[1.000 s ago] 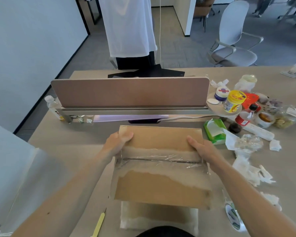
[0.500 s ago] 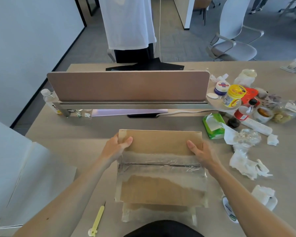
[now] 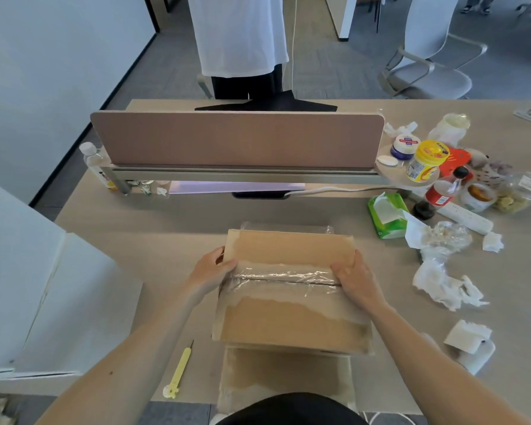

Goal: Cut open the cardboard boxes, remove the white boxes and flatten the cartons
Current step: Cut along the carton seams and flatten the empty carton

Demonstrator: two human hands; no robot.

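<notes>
On desk [image 3: 172,228], left hand [image 3: 210,271] and right hand [image 3: 354,279] gripping taped carton [image 3: 292,323], contents unseen

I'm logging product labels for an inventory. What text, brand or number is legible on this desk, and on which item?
No text reads with certainty.
Yellow-lidded plastic jar: dark print on lid and label, too blurred.
Dark blue tub with white lid: red and blue emblem, lettering too small.
Red-labelled bottle with black cap: label unreadable.
Brown cardboard box: no print visible.
</notes>
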